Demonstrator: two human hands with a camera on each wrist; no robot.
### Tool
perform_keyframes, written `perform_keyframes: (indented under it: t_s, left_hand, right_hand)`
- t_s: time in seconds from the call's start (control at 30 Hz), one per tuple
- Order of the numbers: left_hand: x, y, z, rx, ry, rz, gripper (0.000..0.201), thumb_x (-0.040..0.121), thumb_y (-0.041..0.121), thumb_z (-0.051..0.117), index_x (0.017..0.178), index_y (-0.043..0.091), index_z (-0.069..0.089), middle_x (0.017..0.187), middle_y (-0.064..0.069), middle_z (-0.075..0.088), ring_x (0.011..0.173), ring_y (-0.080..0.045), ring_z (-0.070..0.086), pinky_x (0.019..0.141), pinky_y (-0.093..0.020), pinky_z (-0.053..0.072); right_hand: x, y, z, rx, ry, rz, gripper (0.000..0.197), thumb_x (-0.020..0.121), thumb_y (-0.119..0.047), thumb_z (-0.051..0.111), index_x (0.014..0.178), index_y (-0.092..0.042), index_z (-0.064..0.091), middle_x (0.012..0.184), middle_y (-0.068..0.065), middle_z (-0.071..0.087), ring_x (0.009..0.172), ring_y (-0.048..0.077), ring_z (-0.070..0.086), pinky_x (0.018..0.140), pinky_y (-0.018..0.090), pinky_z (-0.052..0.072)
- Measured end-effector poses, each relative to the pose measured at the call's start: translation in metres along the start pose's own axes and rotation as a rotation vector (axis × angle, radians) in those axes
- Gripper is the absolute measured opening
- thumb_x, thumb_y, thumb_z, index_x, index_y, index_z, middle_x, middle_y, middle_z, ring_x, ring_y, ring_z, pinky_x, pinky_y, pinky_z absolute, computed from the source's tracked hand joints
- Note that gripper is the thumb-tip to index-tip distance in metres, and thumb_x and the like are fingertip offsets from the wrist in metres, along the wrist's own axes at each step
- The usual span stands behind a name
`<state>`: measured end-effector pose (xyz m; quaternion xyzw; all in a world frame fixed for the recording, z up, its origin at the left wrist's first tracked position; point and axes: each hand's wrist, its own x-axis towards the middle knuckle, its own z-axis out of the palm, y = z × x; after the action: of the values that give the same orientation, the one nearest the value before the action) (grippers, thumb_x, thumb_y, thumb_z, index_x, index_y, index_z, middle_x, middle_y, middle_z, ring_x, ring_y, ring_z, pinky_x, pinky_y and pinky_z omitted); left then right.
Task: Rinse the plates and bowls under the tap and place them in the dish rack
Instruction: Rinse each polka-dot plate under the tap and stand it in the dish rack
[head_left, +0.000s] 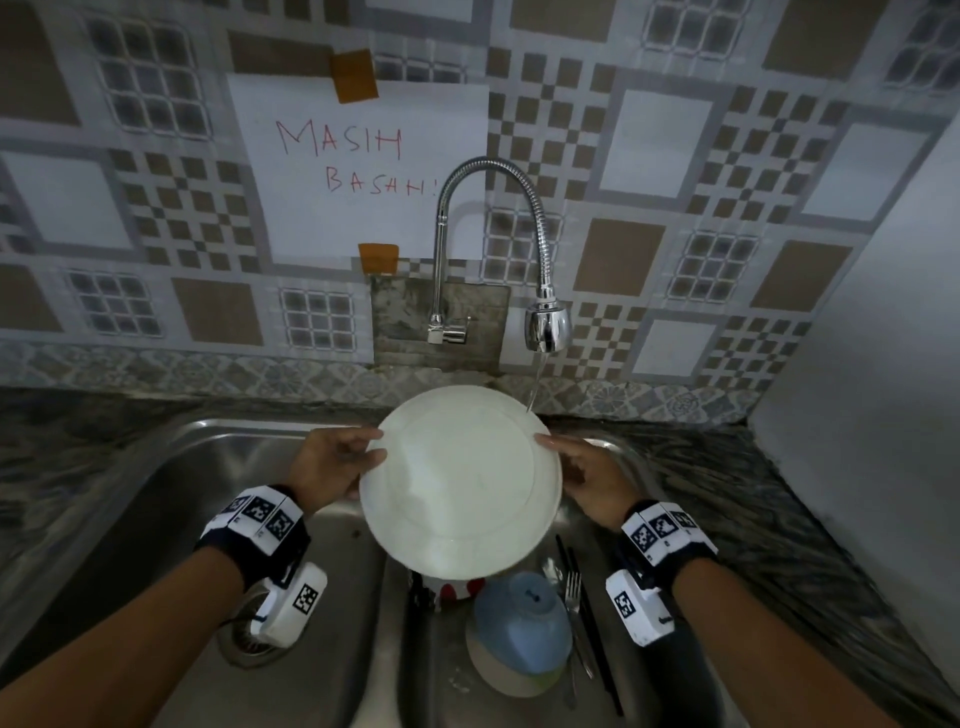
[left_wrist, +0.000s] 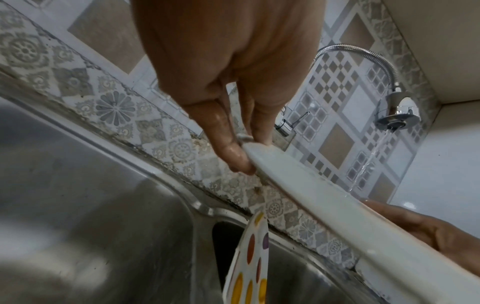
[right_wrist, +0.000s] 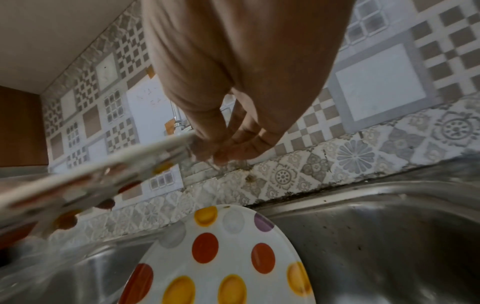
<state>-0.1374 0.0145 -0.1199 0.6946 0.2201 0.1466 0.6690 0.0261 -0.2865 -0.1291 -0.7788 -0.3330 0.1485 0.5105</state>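
Water from the tap (head_left: 546, 322) hits a white plate (head_left: 460, 480), left hand (head_left: 332, 467) and right hand (head_left: 592, 480) fingers clamped on opposite rims.

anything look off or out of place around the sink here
Mainly the aim: the water stream from the tap meets only the far right edge of the white plate, not its face. Behind the tap's base, a bare patch of wall lacks the tile pattern.

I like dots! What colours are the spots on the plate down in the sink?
Red, yellow, purple and pale grey spots on the white plate, best in the right wrist view.
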Motion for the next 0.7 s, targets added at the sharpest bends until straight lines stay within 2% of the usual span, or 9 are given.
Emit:
perform_keyframes:
  t_s: [0.07, 0.17, 0.3, 0.37, 0.43, 0.5, 0.57, 0.63, 0.7]
  left_hand:
    - [0.000, -0.005, 0.006, 0.040, -0.027, -0.021, 0.032, 0.086, 0.006, 0.068, 0.117, 0.004, 0.064, 0.099, -0.014, 0.067, 0.078, -0.025, 0.065, 0.058, -0.035, 0.060]
    - [-0.004, -0.009, 0.016, 0.108, -0.065, -0.025, 0.029, 0.085, 0.015, 0.070, 0.113, 0.010, 0.068, 0.101, -0.013, 0.072, 0.085, -0.027, 0.069, 0.070, -0.037, 0.060]
    - [-0.015, -0.011, 0.027, 0.002, -0.271, -0.060, 0.049, 0.081, 0.048, 0.061, 0.118, 0.016, 0.067, 0.113, -0.004, 0.070, 0.107, -0.023, 0.065, 0.081, -0.029, 0.054]
    - [-0.018, -0.017, 0.028, -0.047, -0.367, 0.000, 0.078, 0.070, 0.071, 0.061, 0.123, 0.015, 0.063, 0.125, 0.002, 0.064, 0.115, -0.018, 0.061, 0.091, -0.029, 0.050]
    - [-0.021, -0.022, 0.031, -0.075, -0.433, 0.082, 0.096, 0.061, 0.073, 0.069, 0.131, 0.009, 0.055, 0.131, -0.001, 0.060, 0.120, -0.018, 0.058, 0.098, -0.030, 0.048]
    - [-0.024, -0.023, 0.039, -0.058, -0.454, 0.163, 0.090, 0.063, 0.057, 0.079, 0.133, 0.007, 0.052, 0.127, -0.007, 0.064, 0.117, -0.018, 0.060, 0.093, -0.026, 0.051]
    - [-0.023, -0.022, 0.051, -0.101, -0.469, 0.160, 0.070, 0.057, 0.040, 0.089, 0.116, 0.009, 0.068, 0.110, -0.004, 0.072, 0.103, -0.016, 0.067, 0.083, -0.023, 0.054]
    - [-0.019, -0.023, 0.063, -0.144, -0.375, 0.124, 0.052, 0.045, 0.047, 0.092, 0.086, 0.017, 0.079, 0.088, 0.002, 0.074, 0.085, -0.016, 0.067, 0.072, -0.023, 0.056]
    - [-0.016, -0.025, 0.064, -0.092, -0.273, 0.117, 0.044, 0.050, 0.056, 0.085, 0.078, 0.024, 0.078, 0.080, 0.004, 0.072, 0.079, -0.022, 0.060, 0.072, -0.032, 0.056]
  right_hand:
    - [-0.008, 0.003, -0.007, -0.033, 0.013, -0.013, 0.054, 0.081, 0.007, 0.066, 0.117, -0.033, 0.061, 0.129, -0.007, 0.056, 0.114, -0.006, 0.055, 0.100, 0.014, 0.043]
    - [-0.017, 0.010, -0.017, -0.086, 0.016, 0.036, 0.045, 0.086, -0.001, 0.063, 0.118, -0.033, 0.060, 0.134, -0.003, 0.055, 0.121, 0.003, 0.052, 0.102, 0.013, 0.040]
    - [-0.032, 0.014, -0.027, -0.072, 0.118, 0.002, 0.045, 0.075, -0.042, 0.073, 0.115, -0.022, 0.066, 0.128, 0.004, 0.061, 0.119, 0.015, 0.057, 0.104, 0.027, 0.044]
    - [-0.035, 0.019, -0.032, -0.099, 0.147, 0.011, 0.030, 0.087, -0.019, 0.065, 0.117, -0.019, 0.065, 0.125, 0.004, 0.063, 0.113, 0.008, 0.060, 0.101, 0.025, 0.046]
    - [-0.038, 0.021, -0.038, -0.097, 0.202, 0.058, 0.034, 0.092, 0.000, 0.053, 0.109, -0.025, 0.066, 0.114, 0.001, 0.066, 0.096, -0.009, 0.062, 0.086, 0.011, 0.048]
    - [-0.041, 0.017, -0.042, -0.173, 0.251, 0.092, 0.026, 0.095, -0.013, 0.052, 0.097, -0.035, 0.066, 0.087, -0.012, 0.065, 0.073, -0.014, 0.060, 0.067, 0.007, 0.043]
    - [-0.046, 0.013, -0.046, -0.238, 0.272, 0.103, 0.018, 0.096, -0.030, 0.050, 0.091, -0.029, 0.068, 0.072, -0.013, 0.059, 0.065, -0.003, 0.056, 0.061, 0.014, 0.039]
    - [-0.051, 0.005, -0.048, -0.283, 0.267, 0.122, 0.025, 0.096, -0.032, 0.049, 0.075, -0.026, 0.062, 0.069, -0.014, 0.056, 0.067, 0.004, 0.054, 0.060, 0.011, 0.037]
    - [-0.055, 0.004, -0.049, -0.277, 0.270, 0.127, 0.031, 0.097, -0.033, 0.048, 0.066, -0.031, 0.055, 0.069, -0.018, 0.054, 0.068, -0.004, 0.052, 0.059, 0.006, 0.035]
